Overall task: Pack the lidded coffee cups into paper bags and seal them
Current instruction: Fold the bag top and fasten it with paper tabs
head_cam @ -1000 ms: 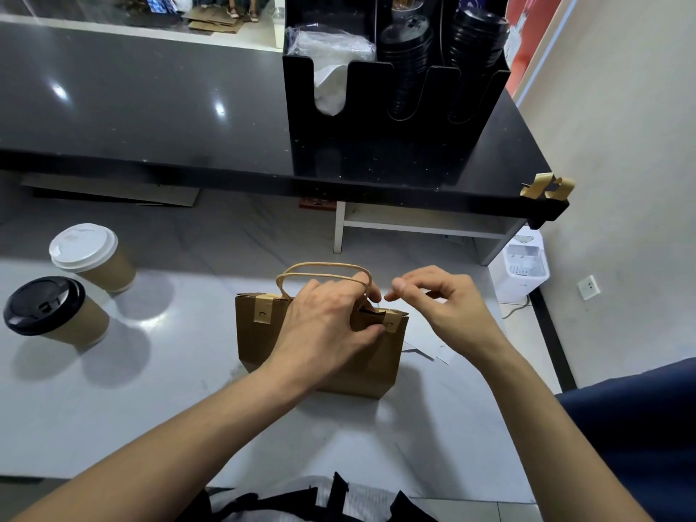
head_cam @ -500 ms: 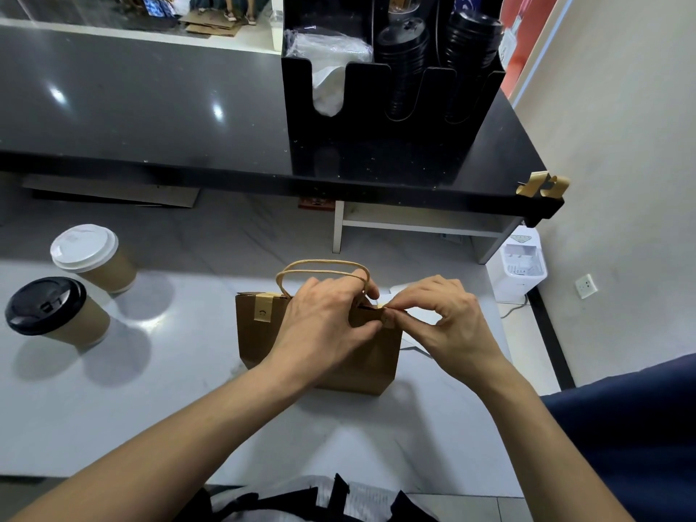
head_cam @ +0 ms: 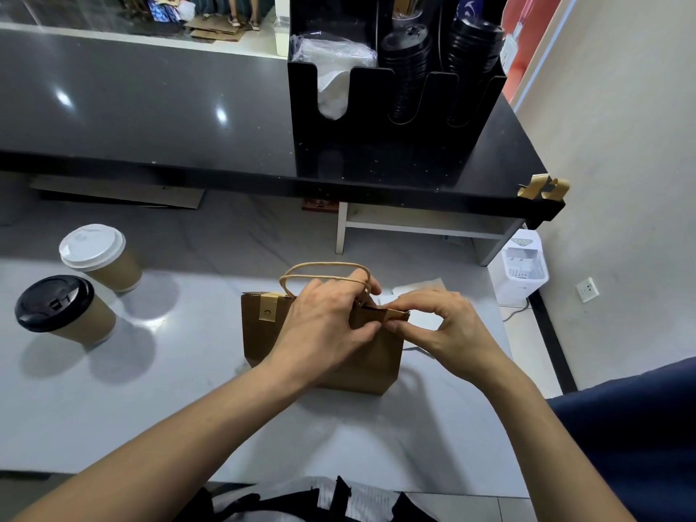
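Note:
A brown paper bag (head_cam: 263,340) with twine handles stands upright at the middle of the white counter (head_cam: 113,408). A tan sticker (head_cam: 268,307) folds over its top edge on the left. My left hand (head_cam: 324,329) grips the bag's top, holding it closed under the handles. My right hand (head_cam: 440,325) pinches a second tan sticker (head_cam: 396,316) over the top edge on the right. Two lidded paper cups stand at the left: one with a white lid (head_cam: 98,256), one with a black lid (head_cam: 62,308). The bag's contents are hidden.
A black raised counter (head_cam: 150,118) runs across the back with a black organizer (head_cam: 376,145) holding stacked black lids and napkins. Tan stickers (head_cam: 542,188) stick to its right corner. Paper sheets (head_cam: 418,290) lie behind the bag. A wall stands at the right.
My right hand came down onto the bag's right top edge and now pinches a sticker folded over it. My left hand has kept its grip on the bag.

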`<state>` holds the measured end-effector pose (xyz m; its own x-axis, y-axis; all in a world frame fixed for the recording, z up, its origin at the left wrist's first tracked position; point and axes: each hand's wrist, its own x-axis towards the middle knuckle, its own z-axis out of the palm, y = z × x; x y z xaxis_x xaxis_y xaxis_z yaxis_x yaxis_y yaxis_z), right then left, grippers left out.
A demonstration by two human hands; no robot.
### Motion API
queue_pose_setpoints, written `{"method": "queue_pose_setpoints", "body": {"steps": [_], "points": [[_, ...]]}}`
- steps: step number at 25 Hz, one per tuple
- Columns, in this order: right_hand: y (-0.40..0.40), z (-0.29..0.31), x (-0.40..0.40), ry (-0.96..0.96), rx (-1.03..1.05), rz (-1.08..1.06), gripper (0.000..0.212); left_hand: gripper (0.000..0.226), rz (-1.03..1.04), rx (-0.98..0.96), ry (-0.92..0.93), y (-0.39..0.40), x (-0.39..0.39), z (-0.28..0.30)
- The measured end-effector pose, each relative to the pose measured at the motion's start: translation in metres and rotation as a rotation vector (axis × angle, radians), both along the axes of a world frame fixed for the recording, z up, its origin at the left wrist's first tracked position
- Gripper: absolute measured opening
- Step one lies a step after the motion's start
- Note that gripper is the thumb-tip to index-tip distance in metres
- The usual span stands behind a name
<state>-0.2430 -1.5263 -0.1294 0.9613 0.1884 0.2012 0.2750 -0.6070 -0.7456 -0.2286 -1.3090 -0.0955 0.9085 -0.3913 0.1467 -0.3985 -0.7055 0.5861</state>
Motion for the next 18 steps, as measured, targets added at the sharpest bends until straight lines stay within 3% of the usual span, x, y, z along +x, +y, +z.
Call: {"method": "queue_pose_setpoints", "body": {"steps": [9, 18], "points": [[0.0, 0.001, -0.004, 0.012, -0.02, -0.047, 0.021, 0.039, -0.031, -0.009, 0.012, 0.006, -0.001, 0.002], [0.002, -0.009, 0.0, -0.017, -0.056, -0.049, 0.007, 0.051, -0.073, 0.008, 0.024, 0.011, -0.003, 0.003]]}}
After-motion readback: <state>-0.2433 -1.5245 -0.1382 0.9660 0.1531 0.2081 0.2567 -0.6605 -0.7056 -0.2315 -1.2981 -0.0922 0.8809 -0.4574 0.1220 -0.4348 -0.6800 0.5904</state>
